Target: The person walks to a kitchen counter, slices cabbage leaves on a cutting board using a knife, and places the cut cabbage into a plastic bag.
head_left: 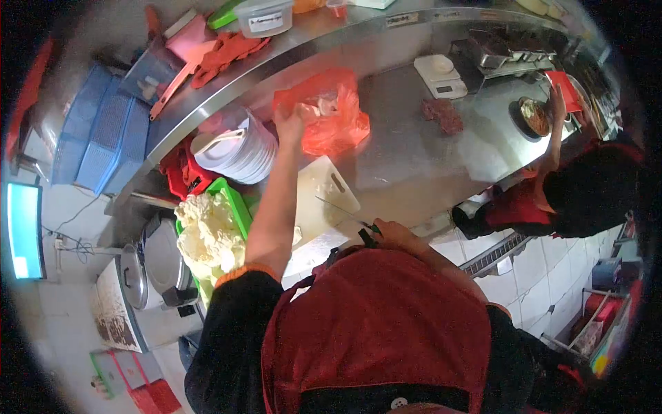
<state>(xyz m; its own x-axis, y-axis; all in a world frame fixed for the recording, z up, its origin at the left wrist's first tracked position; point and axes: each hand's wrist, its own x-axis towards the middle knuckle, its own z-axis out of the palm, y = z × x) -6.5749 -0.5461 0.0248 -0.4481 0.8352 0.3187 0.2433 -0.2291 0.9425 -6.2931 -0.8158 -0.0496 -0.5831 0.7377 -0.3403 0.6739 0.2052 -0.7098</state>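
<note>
My left hand [289,123] reaches forward with its fingers closed on the left edge of a red plastic bag [338,134]. Pale pieces [323,107], too unclear to name, show in the bag's opening. Close to my body, my right hand [394,236] grips a knife [343,211] by its dark handle, the thin blade pointing left over a white cutting board [314,181]. The board lies between the bag and my red apron [379,324]. Left of my forearm, a green crate [238,210] holds a heap of pale, cream-coloured food [209,231].
Stacked white plates [241,155] stand left of the bag. Raw-looking red meat [442,115] lies on the steel counter [396,148] near a white scale [440,76]. At right, a co-worker [586,186] reaches toward a bowl of food [534,116]. A steel shelf [207,103] overhangs the back.
</note>
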